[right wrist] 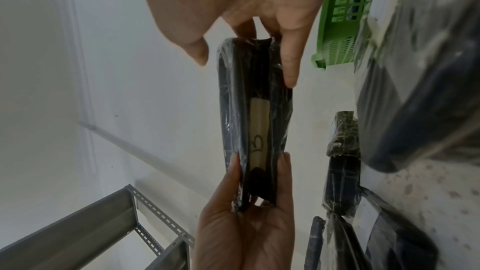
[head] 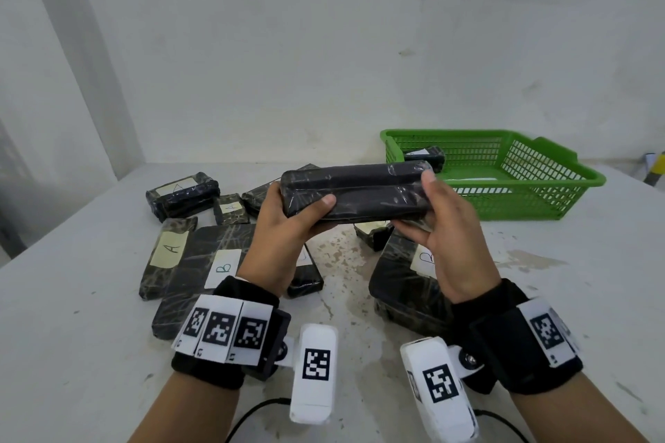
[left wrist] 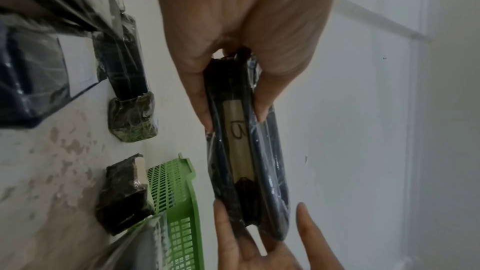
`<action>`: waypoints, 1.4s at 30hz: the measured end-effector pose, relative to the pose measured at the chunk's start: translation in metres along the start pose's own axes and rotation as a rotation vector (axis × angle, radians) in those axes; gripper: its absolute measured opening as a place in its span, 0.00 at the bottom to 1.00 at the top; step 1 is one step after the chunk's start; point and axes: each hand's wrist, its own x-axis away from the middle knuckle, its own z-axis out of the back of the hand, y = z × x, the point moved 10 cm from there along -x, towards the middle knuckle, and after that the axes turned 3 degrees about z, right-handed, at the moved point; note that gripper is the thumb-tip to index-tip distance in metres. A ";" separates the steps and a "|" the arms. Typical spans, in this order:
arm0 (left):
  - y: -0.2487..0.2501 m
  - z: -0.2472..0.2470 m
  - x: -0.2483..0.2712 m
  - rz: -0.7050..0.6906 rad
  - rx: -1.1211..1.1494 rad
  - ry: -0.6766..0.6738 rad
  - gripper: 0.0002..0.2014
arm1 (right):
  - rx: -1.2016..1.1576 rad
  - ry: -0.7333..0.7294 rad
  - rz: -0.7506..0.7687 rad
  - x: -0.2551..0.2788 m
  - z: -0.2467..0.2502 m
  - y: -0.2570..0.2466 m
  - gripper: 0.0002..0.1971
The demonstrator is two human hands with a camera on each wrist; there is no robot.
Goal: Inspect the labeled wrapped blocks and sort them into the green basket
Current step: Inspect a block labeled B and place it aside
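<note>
I hold a long black wrapped block point(head: 356, 191) level above the table, one hand at each end. My left hand point(head: 302, 209) grips its left end, thumb on the near face. My right hand point(head: 423, 203) holds the right end, thumb on top and fingers beneath. The wrist views show a pale label marked B point(left wrist: 237, 132) point(right wrist: 257, 141) on the block's far side. The green basket point(head: 539, 191) stands at the back right with one wrapped block point(head: 424, 155) inside.
Several wrapped blocks lie on the white table point(head: 72, 298) below my hands: some labelled A point(head: 167, 248) at the left, a flat B block point(head: 216, 262), and a large B block point(head: 406, 280) under my right hand. A grey metal shelf point(right wrist: 91, 233) stands off to the left.
</note>
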 end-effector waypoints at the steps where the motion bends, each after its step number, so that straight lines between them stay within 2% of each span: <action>1: 0.001 0.000 0.000 -0.001 0.010 -0.004 0.20 | 0.002 -0.005 0.009 0.000 -0.001 -0.001 0.14; 5: 0.006 -0.004 0.001 -0.005 0.039 -0.041 0.21 | 0.039 0.006 0.061 0.001 0.001 -0.004 0.14; 10: 0.004 -0.002 0.001 -0.026 -0.034 -0.010 0.12 | 0.012 -0.010 0.024 -0.001 0.002 -0.001 0.12; 13: 0.003 0.001 0.000 -0.015 -0.037 0.005 0.13 | 0.040 -0.053 -0.004 0.001 -0.004 0.003 0.25; 14: 0.005 0.001 0.000 -0.026 -0.031 0.003 0.13 | 0.051 -0.041 0.010 0.001 -0.003 0.002 0.26; 17: 0.010 -0.005 0.002 -0.049 -0.027 -0.038 0.14 | 0.061 -0.004 0.040 0.001 0.002 0.000 0.18; 21: 0.010 -0.001 0.004 -0.069 -0.099 0.013 0.11 | 0.048 -0.006 0.031 0.001 0.002 0.000 0.15; 23: 0.008 0.002 0.002 -0.061 -0.111 0.026 0.12 | 0.048 -0.042 0.026 0.002 -0.003 0.000 0.17; 26: 0.010 0.001 0.003 -0.074 -0.119 0.029 0.17 | 0.118 -0.065 0.064 0.005 -0.009 -0.006 0.27; 29: 0.012 -0.006 0.006 -0.084 -0.100 -0.017 0.23 | 0.195 -0.013 0.151 0.006 -0.004 -0.011 0.25; 31: 0.013 -0.006 0.006 -0.085 -0.110 -0.035 0.25 | 0.171 0.002 0.145 0.005 -0.001 -0.009 0.26; 34: 0.015 -0.002 0.004 -0.126 -0.180 -0.009 0.19 | 0.176 -0.015 0.143 0.005 -0.003 -0.008 0.28; 36: 0.012 0.000 0.002 -0.128 -0.195 -0.001 0.18 | 0.176 -0.036 0.128 0.005 -0.005 -0.006 0.27; 39: 0.014 0.000 0.004 -0.153 -0.207 0.008 0.28 | 0.151 -0.043 0.110 0.007 -0.007 -0.007 0.33; 42: 0.017 -0.007 0.008 -0.170 -0.208 -0.031 0.34 | 0.194 0.009 0.210 0.009 -0.002 -0.021 0.26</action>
